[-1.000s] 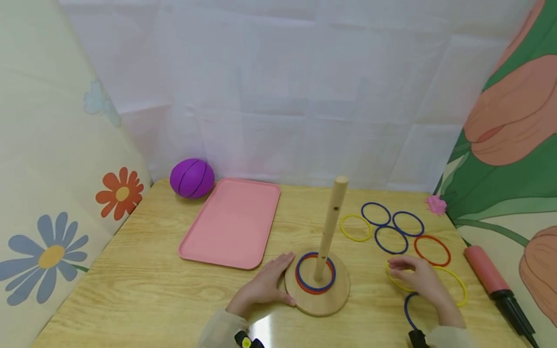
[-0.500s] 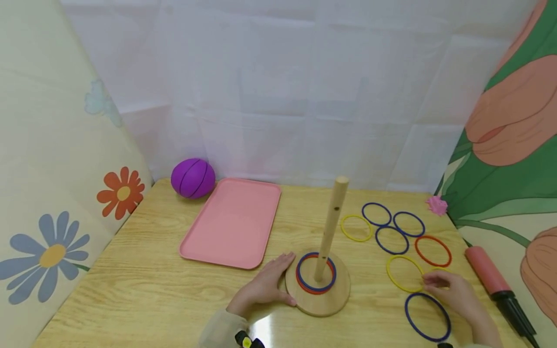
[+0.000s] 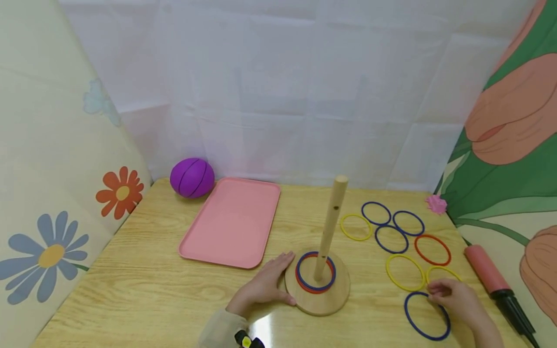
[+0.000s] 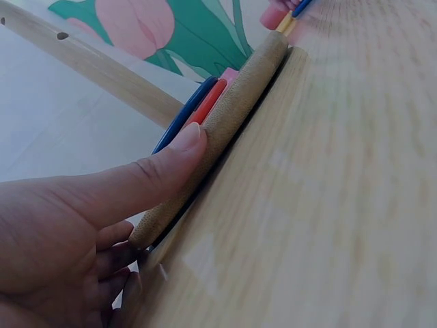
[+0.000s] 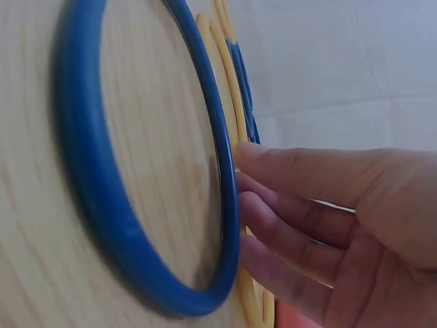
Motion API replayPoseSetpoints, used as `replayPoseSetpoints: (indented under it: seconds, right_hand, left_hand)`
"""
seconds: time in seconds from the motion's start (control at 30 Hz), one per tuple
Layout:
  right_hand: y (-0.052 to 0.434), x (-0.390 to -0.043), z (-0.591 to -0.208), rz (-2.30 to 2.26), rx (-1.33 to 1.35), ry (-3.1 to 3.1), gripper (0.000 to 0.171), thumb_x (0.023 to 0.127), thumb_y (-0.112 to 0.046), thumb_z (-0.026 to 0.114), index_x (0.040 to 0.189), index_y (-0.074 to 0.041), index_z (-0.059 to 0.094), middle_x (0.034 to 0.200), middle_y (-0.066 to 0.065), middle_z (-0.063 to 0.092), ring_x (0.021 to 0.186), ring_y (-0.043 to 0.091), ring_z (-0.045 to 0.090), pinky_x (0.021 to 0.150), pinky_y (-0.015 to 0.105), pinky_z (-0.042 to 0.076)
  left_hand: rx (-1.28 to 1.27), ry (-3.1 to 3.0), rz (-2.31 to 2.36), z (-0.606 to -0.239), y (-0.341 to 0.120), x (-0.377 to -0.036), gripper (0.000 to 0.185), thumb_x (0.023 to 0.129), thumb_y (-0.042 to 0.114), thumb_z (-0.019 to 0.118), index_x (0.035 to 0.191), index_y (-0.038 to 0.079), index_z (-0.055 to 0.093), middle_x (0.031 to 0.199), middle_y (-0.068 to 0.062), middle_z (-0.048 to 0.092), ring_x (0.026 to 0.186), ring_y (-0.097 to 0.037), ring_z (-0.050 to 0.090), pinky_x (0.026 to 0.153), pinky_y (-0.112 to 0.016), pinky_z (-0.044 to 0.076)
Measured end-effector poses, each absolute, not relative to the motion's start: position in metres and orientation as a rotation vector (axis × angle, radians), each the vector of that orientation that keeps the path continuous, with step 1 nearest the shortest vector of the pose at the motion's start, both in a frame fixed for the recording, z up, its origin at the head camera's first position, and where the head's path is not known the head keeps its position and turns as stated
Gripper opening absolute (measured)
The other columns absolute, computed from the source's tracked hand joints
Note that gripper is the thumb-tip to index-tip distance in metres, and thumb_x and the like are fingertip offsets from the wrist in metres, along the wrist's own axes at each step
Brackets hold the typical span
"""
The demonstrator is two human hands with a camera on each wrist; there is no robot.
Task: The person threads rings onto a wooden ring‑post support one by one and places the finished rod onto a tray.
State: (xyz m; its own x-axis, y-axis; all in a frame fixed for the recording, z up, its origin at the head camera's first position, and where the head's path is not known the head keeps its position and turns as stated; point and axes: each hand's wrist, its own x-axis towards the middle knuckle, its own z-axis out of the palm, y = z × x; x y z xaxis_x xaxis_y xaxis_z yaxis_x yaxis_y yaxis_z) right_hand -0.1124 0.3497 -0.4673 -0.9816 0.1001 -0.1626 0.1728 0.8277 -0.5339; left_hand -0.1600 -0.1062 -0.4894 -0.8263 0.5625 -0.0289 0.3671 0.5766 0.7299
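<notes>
We have two rings, blue and red, already on the peg (image 3: 329,227) at lower centre. Our left hand (image 3: 261,286) rests flat and relaxed against the base (image 3: 337,297), steadying it. Our right hand (image 3: 457,299), lower right, touches the blue ring (image 3: 413,325) with straight fingers, gripping nothing yet. Eight rings remain loose on the table (image 3: 152,290), by our count.

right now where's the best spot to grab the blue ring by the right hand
Probably the far rim of the blue ring, where the right hand already has its fingers. It is thin and lies flat on the table, so come from above, tip that edge up and pinch it.
</notes>
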Motion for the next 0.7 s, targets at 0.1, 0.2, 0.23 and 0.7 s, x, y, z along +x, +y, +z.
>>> replayPoseSetpoints:
  seconds: [0.1, 0.2, 0.23, 0.7]
  right_hand:
    - [0.346, -0.112, -0.467, -0.816, 0.16, 2.9, 0.024, 0.075, -0.003, 0.078, 0.096, 0.006, 0.07, 0.083, 0.006, 0.071, 0.071, 0.01, 0.062, 0.059, 0.017, 0.05]
    - [0.345, -0.113, -0.467, -0.778, 0.086, 2.918, 0.022, 0.074, -0.001, 0.078, 0.093, 0.004, 0.07, 0.084, 0.006, 0.07, 0.07, 0.006, 0.059, 0.059, 0.018, 0.05]
    - [0.344, -0.113, -0.467, -0.764, 0.061, 2.928, 0.021, 0.073, 0.0, 0.078, 0.092, 0.003, 0.071, 0.084, 0.006, 0.07, 0.069, 0.005, 0.058, 0.059, 0.017, 0.05]
    - [0.338, -0.113, -0.466, -0.595, 0.029, 2.914, 0.009, 0.08, -0.003, 0.073, 0.087, -0.008, 0.072, 0.081, -0.003, 0.068, 0.073, 0.008, 0.057, 0.064, 0.024, 0.048]
  left_hand:
    - [0.767, 2.557, 1.092, -0.49, -0.106, -0.16, 0.11, 0.066, 0.033, 0.087, 0.152, 0.001, 0.026, 0.159, -0.018, 0.027, 0.148, -0.039, 0.019, 0.122, -0.057, 0.012]
    - [0.767, 2.559, 1.09, -0.489, -0.106, -0.16, 0.109, 0.066, 0.033, 0.087, 0.152, 0.001, 0.027, 0.159, -0.018, 0.027, 0.148, -0.04, 0.019, 0.122, -0.057, 0.012]
    - [0.768, 2.559, 1.092, -0.489, -0.107, -0.16, 0.109, 0.066, 0.033, 0.087, 0.152, 0.001, 0.027, 0.159, -0.018, 0.027, 0.148, -0.04, 0.019, 0.122, -0.058, 0.013]
    - [0.775, 2.561, 1.072, -0.488, -0.106, -0.159, 0.109, 0.067, 0.034, 0.087, 0.152, 0.001, 0.026, 0.159, -0.018, 0.026, 0.148, -0.04, 0.019, 0.122, -0.057, 0.013]
